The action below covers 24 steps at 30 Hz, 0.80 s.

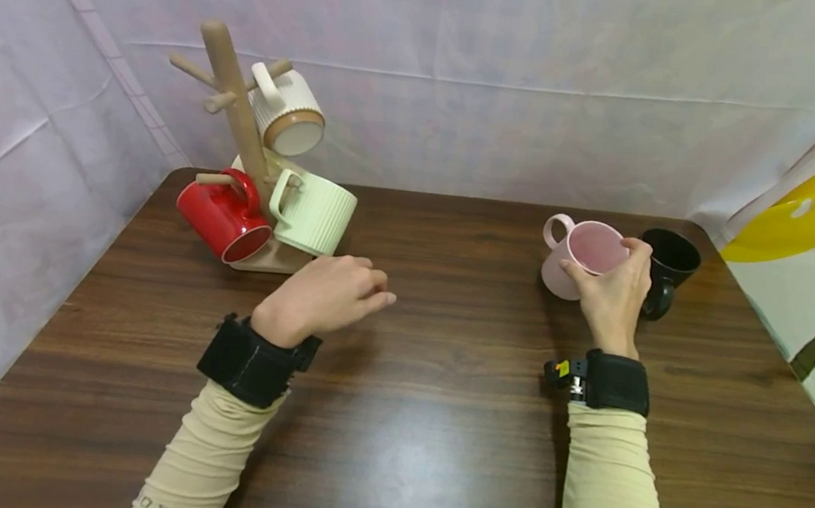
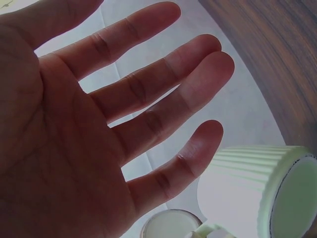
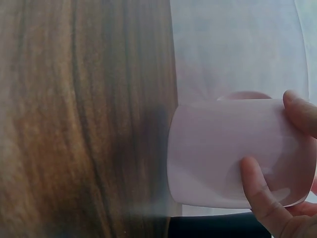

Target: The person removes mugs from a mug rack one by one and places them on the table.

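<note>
My right hand grips a pink mug by its rim and side, thumb on the near wall. The mug stands upright at the table's back right, its handle to the left. In the right wrist view, fingers press the smooth pink mug. Just right of it is a black mug, handle toward me. My left hand hovers in front of a wooden mug tree, nearest a pale green ribbed mug there. The left wrist view shows its fingers spread, palm bare, beside the green mug.
A red mug hangs on the tree's lower left peg, and a white ribbed mug with a tan base hangs higher up. Bare pegs jut from the upper left of the post. A pale curtain borders the wooden table.
</note>
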{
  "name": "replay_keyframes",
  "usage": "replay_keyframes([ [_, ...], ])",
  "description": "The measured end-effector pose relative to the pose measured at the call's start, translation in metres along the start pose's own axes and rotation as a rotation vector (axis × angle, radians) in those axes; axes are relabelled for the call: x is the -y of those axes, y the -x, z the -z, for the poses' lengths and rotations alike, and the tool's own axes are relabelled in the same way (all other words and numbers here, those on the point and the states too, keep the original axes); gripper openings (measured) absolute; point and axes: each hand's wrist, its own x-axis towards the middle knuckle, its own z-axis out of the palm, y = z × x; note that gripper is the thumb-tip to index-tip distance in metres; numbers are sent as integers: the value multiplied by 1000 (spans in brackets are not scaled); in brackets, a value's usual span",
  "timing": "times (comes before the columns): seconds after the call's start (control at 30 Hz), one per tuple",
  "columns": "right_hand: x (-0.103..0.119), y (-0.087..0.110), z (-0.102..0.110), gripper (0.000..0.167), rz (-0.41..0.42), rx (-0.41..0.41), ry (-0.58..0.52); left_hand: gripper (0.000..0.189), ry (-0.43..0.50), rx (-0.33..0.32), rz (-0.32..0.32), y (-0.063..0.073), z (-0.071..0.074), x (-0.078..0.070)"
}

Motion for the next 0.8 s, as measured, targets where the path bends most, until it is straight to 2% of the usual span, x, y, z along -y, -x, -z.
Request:
replay_keyframes([
  [0.8,-4,0,-6,82,-49,23,23,26,-2,12,-4,-1,-1,-1],
])
